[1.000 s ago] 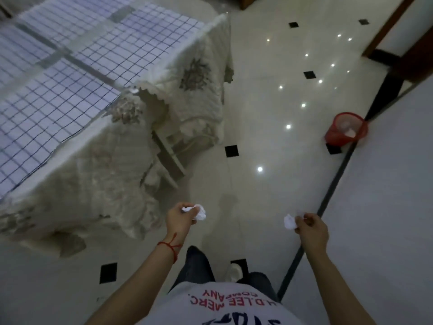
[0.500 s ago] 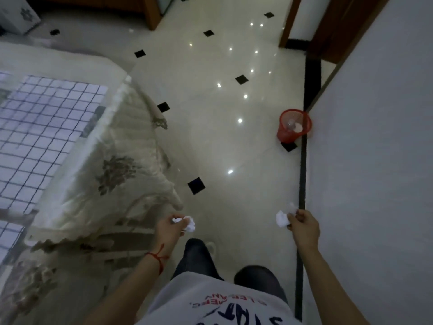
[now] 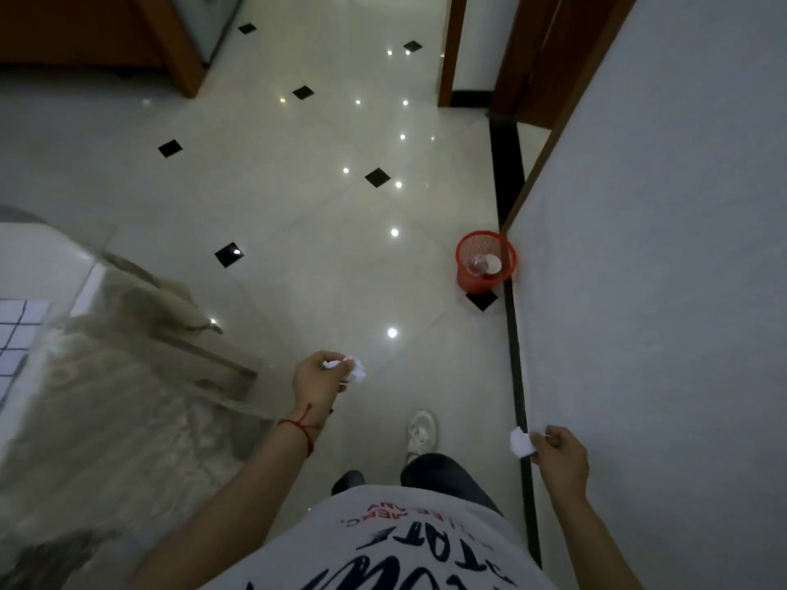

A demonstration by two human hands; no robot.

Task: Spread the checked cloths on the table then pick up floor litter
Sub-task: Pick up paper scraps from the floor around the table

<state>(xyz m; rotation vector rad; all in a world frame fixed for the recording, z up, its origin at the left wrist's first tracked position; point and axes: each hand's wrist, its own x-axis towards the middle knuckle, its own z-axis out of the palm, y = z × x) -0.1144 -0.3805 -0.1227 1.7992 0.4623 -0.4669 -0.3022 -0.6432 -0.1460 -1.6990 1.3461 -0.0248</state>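
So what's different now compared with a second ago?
The person has walked on toward the red bin: it sits nearer and lower in view, while the table with the checked cloth has slid off to the left edge. Nothing was picked up or let go. The left hand still pinches its crumpled paper, the right hand its own paper scrap.
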